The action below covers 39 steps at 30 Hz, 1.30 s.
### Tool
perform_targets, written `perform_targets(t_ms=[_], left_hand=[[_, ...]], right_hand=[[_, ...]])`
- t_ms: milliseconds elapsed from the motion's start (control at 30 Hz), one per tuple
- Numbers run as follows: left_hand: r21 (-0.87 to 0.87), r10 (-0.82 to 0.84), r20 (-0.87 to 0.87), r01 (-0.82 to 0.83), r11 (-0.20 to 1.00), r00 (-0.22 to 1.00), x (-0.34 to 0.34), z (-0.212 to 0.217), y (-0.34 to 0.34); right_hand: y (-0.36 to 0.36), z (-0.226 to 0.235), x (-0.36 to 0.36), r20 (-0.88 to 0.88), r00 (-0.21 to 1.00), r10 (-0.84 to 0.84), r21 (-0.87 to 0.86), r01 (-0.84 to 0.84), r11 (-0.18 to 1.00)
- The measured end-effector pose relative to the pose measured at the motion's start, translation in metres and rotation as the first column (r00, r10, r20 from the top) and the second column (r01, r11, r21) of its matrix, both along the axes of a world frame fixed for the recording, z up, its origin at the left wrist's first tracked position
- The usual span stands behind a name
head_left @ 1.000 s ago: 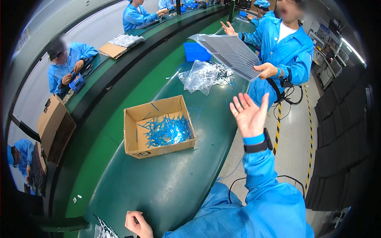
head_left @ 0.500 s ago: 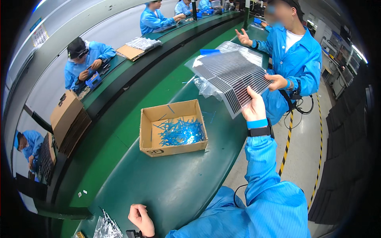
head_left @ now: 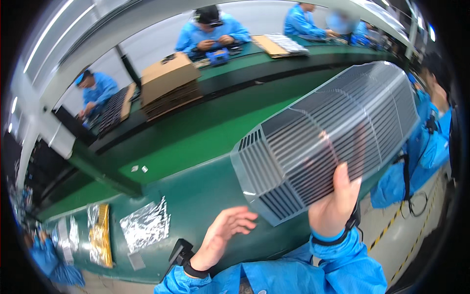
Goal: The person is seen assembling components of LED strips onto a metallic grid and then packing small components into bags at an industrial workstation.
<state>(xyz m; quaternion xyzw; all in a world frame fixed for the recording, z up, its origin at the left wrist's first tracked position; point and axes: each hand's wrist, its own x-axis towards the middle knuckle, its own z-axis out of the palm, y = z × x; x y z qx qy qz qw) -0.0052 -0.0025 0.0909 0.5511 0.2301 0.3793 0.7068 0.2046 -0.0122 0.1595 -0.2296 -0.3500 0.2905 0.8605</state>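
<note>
In the head view, the right hand (head_left: 337, 203) holds a large striped sheet (head_left: 325, 139) near its lower edge, the thumb on the near side and the fingers showing faintly through from behind. The sheet, see-through between rows of dark bars, is tilted over the right part of the green table (head_left: 196, 193) and reaches toward a person in blue (head_left: 433, 142) at the right edge; blur leaves it unclear whether that person touches it. The left hand (head_left: 223, 237) is empty, its fingers loosely spread and bent, just beside the sheet's lower left corner and seemingly apart from it. Farther left on the table lie a silver bag (head_left: 146, 225), a small grey card (head_left: 136, 260) and a gold packet (head_left: 100, 235). Across the way, a cardboard stack (head_left: 171, 90) stands near a blue bin (head_left: 218, 56).
</note>
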Motion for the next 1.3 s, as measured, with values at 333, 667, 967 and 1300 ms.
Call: perform_targets(t_ms=[333, 667, 967, 1300], left_hand=[[-0.508, 0.176, -0.093, -0.199, 0.838, 0.98, -0.086, -0.059, 0.045], [-0.103, 0.007, -0.703, -0.112, 0.988, 0.711, -0.089, -0.031, 0.101], [0.867, 0.834, -0.497, 0.176, 0.466, 0.24, -0.011, -0.044, 0.12], [0.756, 0.686, -0.652, 0.346, 0.556, 0.323, 0.027, -0.084, 0.073]], right_hand=[[-0.074, -0.148, -0.064, 0.173, 0.26, 0.95, -0.794, -0.534, 0.291], [-0.026, -0.06, 0.036, 0.224, -0.085, 0.971, -0.796, -0.591, 0.132], [-0.004, -0.07, 0.089, 0.997, -0.08, 0.001, 0.063, 0.794, 0.605], [0.014, -0.092, 0.145, 0.93, -0.34, 0.143, 0.18, 0.758, 0.627]])
